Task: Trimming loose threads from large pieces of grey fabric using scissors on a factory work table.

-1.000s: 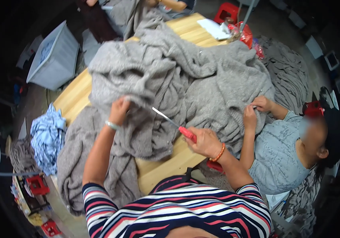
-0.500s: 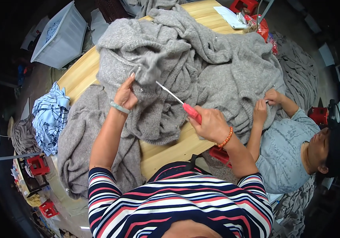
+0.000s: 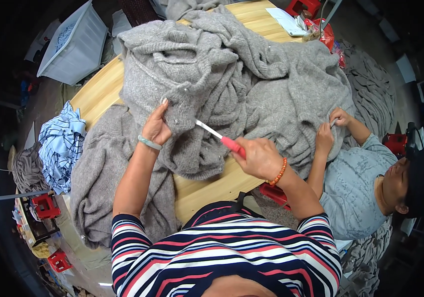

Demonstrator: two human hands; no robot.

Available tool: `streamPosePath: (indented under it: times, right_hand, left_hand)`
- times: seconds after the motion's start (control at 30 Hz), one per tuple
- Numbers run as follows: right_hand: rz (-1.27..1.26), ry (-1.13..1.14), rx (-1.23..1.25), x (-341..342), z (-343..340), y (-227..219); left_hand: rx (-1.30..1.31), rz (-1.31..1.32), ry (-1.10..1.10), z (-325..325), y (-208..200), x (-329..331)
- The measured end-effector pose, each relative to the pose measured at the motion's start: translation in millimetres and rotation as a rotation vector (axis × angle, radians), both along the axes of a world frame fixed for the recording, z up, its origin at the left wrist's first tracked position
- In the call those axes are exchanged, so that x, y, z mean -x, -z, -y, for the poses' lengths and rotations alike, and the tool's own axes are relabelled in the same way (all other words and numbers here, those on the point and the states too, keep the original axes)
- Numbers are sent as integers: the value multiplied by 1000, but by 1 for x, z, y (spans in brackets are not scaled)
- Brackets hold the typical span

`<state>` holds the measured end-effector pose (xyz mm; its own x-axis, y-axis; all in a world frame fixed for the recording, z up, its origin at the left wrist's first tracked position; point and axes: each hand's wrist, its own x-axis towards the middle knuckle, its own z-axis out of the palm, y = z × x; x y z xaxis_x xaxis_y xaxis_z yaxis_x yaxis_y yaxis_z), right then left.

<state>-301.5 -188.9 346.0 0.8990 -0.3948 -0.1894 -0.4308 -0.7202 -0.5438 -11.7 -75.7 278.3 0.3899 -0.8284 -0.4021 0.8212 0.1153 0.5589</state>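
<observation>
A grey knit garment (image 3: 162,74) with small shiny buttons lies bunched on top of the wooden table (image 3: 199,195). My left hand (image 3: 156,126), with a pale bangle at the wrist, grips its edge, thumb on top and fingers under the knit. My right hand (image 3: 261,157), wearing an orange bead bracelet, is closed round the red handle of a slim metal-shafted tool (image 3: 211,129). The shaft's tip meets the knit near a button; its exact shape there is too small to tell. More grey knitwear (image 3: 118,163) hangs over the near left table edge.
At my right a co-worker (image 3: 360,183) pinches grey knit cloth (image 3: 306,89) with both hands. A blue checked cloth bundle (image 3: 62,148) sits at the left. Beyond it stands a white bin (image 3: 76,47). Papers (image 3: 287,21) and a red bag (image 3: 326,33) are at the far right.
The garment's upper part has fallen open away from me, exposing a slit and buttons. The tool's tip has lowered slightly toward me; my left hand has moved little.
</observation>
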Motion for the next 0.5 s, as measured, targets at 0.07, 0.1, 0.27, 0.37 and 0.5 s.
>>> streamPosePath:
  times: [0.07,0.1,0.27,0.37,0.5]
  right_hand:
    - [-74,-104,-43,0,-7,-6]
    - [-124,-140,-34,0,-10,-9]
    - [-87,-52,6,8,-10,-1]
    - [-70,-68,4,12,-11,0]
    - [20,99,5,6,-4,0]
  left_hand:
    - [7,-9,-21,-1,4,0]
    - [13,-18,-46,-2,6,-1]
    - [15,-65,-100,-3,4,-2]
    - [61,-63,-86,-2,-2,-4]
    - [64,-24,-93,9,-18,-16]
